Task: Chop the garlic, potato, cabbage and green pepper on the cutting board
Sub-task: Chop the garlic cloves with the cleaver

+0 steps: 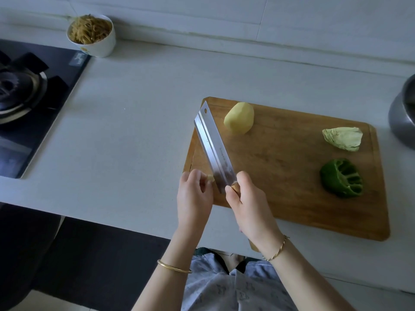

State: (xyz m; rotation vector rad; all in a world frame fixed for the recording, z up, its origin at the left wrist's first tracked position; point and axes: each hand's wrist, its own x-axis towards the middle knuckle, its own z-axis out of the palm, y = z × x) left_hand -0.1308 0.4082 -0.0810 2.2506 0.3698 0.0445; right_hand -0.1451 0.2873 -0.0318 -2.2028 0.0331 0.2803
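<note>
A pale grey stone countertop (134, 131) is seen below a light tiled wall (292, 16), and a rectangular wooden cutting board (280, 176) is laid on it. On the board, a peeled yellow potato (239, 117) is placed at eleven o'clock, a pale cabbage wedge (342, 138) at two and a hollowed green pepper (341, 178) at three. At nine, a small garlic clove (210, 178) is pinched by the fingertips of the left hand (193, 196). The handle of a broad steel cleaver (213, 149) is gripped by the right hand (249, 203), with the blade just beside the clove. A black glass gas hob (33, 97) is seen at the view's nine o'clock, a white cup (94, 34) of brown shreds at eleven and a grey metal pot (402, 115) at three.
</note>
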